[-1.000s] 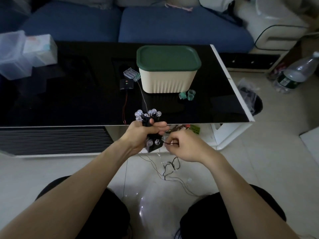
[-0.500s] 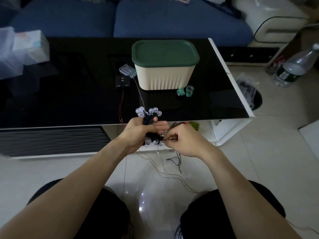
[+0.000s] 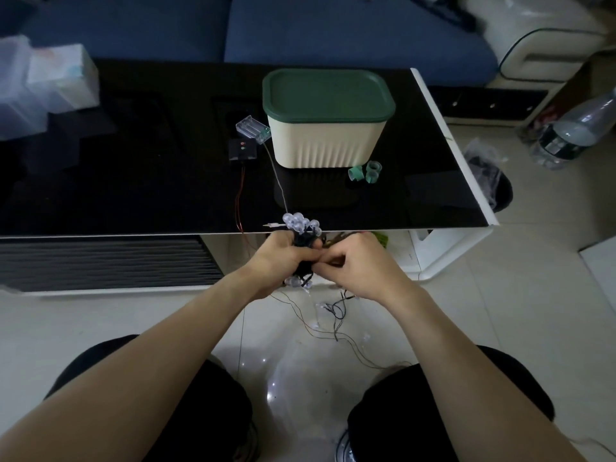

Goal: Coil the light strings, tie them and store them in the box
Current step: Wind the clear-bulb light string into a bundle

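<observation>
My left hand (image 3: pixel 279 261) grips a coiled bundle of black-wired light string (image 3: pixel 301 228), clear round bulbs sticking out above and below the fist. My right hand (image 3: pixel 358 266) is pressed against it from the right, fingers pinching the wire at the bundle's middle. Loose wire with a few bulbs (image 3: pixel 333 315) hangs down to the floor between my knees. The cream box with a shut green lid (image 3: pixel 328 123) stands on the black table (image 3: pixel 133 181) just beyond my hands. A clear battery case (image 3: pixel 252 128) and a black controller (image 3: pixel 242 150) lie left of the box, wires running to the table's edge.
Green tape rolls (image 3: pixel 366 171) lie at the box's right front corner. Clear plastic packs (image 3: pixel 50 85) sit at the table's far left. A blue sofa (image 3: pixel 300 31) runs behind. A water bottle (image 3: pixel 573 131) and a dark bin with a bag (image 3: pixel 490 181) stand on the floor at right.
My right hand has come up and in against the bundle, drawing the loose wire with it. The left hand keeps its grip; the view has shifted slightly.
</observation>
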Available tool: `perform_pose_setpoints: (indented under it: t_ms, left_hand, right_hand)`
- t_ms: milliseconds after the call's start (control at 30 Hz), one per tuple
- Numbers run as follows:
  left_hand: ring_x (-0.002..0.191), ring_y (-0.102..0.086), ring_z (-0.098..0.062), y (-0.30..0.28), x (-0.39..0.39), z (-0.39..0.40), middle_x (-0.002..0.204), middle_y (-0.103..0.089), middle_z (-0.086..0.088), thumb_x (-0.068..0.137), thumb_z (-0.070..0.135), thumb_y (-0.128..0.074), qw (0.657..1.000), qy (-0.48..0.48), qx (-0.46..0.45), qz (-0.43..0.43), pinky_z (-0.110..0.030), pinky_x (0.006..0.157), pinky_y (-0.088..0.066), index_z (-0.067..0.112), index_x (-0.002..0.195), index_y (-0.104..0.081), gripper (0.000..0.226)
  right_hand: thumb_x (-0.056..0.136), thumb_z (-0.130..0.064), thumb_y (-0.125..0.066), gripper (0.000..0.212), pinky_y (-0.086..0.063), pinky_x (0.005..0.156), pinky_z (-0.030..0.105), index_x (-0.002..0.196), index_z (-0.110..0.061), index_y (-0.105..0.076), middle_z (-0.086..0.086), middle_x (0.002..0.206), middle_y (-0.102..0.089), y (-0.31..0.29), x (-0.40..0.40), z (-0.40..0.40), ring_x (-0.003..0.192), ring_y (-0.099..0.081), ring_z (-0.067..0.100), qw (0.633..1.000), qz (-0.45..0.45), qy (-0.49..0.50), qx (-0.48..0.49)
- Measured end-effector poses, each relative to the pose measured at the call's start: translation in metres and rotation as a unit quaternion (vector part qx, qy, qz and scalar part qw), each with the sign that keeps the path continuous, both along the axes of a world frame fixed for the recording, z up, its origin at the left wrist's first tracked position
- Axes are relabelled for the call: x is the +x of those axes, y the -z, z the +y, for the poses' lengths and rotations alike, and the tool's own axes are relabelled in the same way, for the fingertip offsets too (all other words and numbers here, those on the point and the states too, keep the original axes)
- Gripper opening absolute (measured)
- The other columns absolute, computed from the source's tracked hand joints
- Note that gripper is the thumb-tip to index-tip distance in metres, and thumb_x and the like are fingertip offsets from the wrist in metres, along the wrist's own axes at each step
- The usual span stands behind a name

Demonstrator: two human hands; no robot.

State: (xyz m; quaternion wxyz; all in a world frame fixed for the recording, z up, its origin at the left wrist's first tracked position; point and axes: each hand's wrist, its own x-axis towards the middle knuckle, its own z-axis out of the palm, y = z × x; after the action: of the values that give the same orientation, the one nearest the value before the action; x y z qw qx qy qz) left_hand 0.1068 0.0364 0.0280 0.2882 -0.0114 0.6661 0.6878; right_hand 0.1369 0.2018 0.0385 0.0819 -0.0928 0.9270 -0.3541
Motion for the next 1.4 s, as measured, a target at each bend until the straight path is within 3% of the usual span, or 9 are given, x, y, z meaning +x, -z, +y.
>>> perform_pose_setpoints:
  t_ms: [167, 300, 500, 600, 767, 867, 967, 1167, 1400]
  left_hand:
    - [0.084, -0.068, -0.029, 0.003, 0.007, 0.004, 0.093, -0.071, -0.024, 0.099, 0.022, -0.055, 0.998, 0.042, -0.044, -0.036, -0.035, 0.083, -0.054, -0.007, 0.099, -0.069, 0.032]
    - [0.059, -0.06, -0.027, -0.003, 0.009, 0.002, 0.071, -0.065, -0.022, 0.103, 0.033, -0.045, 0.99, 0.113, -0.076, -0.037, -0.034, 0.066, -0.049, -0.004, 0.082, -0.068, 0.048]
    - [0.053, -0.054, -0.023, -0.013, 0.002, -0.003, 0.061, -0.061, -0.017, 0.095, 0.033, -0.062, 0.99, 0.093, -0.109, -0.002, -0.029, 0.056, -0.047, 0.005, 0.072, -0.069, 0.037]
    - [0.061, -0.054, -0.03, -0.017, -0.005, -0.009, 0.071, -0.062, -0.027, 0.089, 0.032, -0.068, 0.992, 0.058, -0.107, 0.012, -0.037, 0.061, -0.044, -0.004, 0.084, -0.068, 0.036]
    - [0.048, -0.051, -0.018, -0.018, -0.007, -0.012, 0.061, -0.061, -0.008, 0.095, 0.022, -0.063, 0.995, 0.052, -0.087, 0.019, -0.025, 0.048, -0.043, 0.005, 0.077, -0.063, 0.025]
    - [0.047, -0.05, -0.017, -0.021, -0.005, -0.011, 0.061, -0.061, -0.008, 0.097, 0.019, -0.059, 0.998, 0.021, -0.057, 0.025, -0.026, 0.05, -0.045, 0.005, 0.077, -0.063, 0.024]
    - [0.045, -0.05, -0.016, -0.021, -0.007, -0.011, 0.059, -0.06, -0.007, 0.097, 0.018, -0.06, 0.999, -0.027, -0.028, 0.022, -0.023, 0.046, -0.044, 0.005, 0.077, -0.062, 0.024]
    - [0.041, -0.048, -0.016, -0.022, -0.005, -0.009, 0.058, -0.058, -0.008, 0.097, 0.017, -0.06, 0.997, -0.073, -0.023, 0.013, -0.02, 0.038, -0.037, 0.004, 0.08, -0.059, 0.021]
    - [0.051, -0.055, -0.022, -0.019, -0.001, -0.005, 0.066, -0.062, -0.013, 0.102, 0.034, -0.048, 0.996, 0.073, -0.007, -0.046, -0.032, 0.057, -0.043, 0.0, 0.085, -0.061, 0.041]
  right_hand:
    - [0.067, -0.032, -0.091, 0.019, -0.059, 0.065, 0.036, 0.069, -0.024, -0.074, -0.011, 0.061, -0.069, 0.005, -0.004, -0.003, 0.06, -0.066, 0.003, 0.999, -0.009, 0.033, 0.008]
    - [0.063, -0.039, -0.093, 0.029, -0.059, 0.067, 0.042, 0.065, -0.02, -0.071, -0.006, 0.061, -0.071, 0.004, -0.003, -0.004, 0.06, -0.069, 0.007, 0.999, -0.038, 0.004, -0.001]
    - [0.069, -0.041, -0.09, 0.026, -0.049, 0.059, 0.026, 0.078, -0.029, -0.069, -0.013, 0.064, -0.067, -0.002, -0.009, 0.004, 0.059, -0.061, 0.0, 0.994, -0.086, 0.007, -0.065]
    - [0.068, -0.047, -0.089, 0.046, -0.049, 0.062, 0.026, 0.1, -0.027, -0.063, -0.01, 0.067, -0.065, -0.001, -0.013, 0.011, 0.061, -0.059, 0.003, 0.99, -0.102, 0.022, -0.092]
    - [0.079, -0.031, -0.085, 0.013, -0.056, 0.081, 0.046, 0.085, -0.024, -0.075, -0.001, 0.082, -0.075, -0.001, -0.02, 0.02, 0.083, -0.07, 0.025, 0.987, -0.138, 0.001, -0.083]
    - [0.083, -0.031, -0.081, 0.009, -0.056, 0.088, 0.044, 0.083, -0.023, -0.078, 0.0, 0.084, -0.076, -0.003, -0.021, 0.023, 0.087, -0.07, 0.022, 0.987, -0.138, 0.02, -0.085]
    - [0.089, -0.02, -0.075, 0.011, -0.058, 0.094, 0.043, 0.095, -0.011, -0.075, 0.005, 0.085, -0.077, -0.008, -0.02, 0.023, 0.087, -0.074, 0.02, 0.959, -0.228, 0.032, -0.164]
    - [0.092, 0.002, -0.066, 0.018, -0.061, 0.067, 0.04, 0.109, -0.004, -0.064, 0.012, 0.072, -0.068, -0.015, -0.019, 0.025, 0.067, -0.068, 0.024, 0.898, -0.32, 0.019, -0.302]
    - [0.087, -0.002, -0.074, 0.012, -0.039, 0.046, 0.023, 0.096, -0.01, -0.076, 0.002, 0.061, -0.062, -0.007, -0.019, 0.019, 0.049, -0.049, 0.011, 0.934, -0.191, 0.041, -0.298]
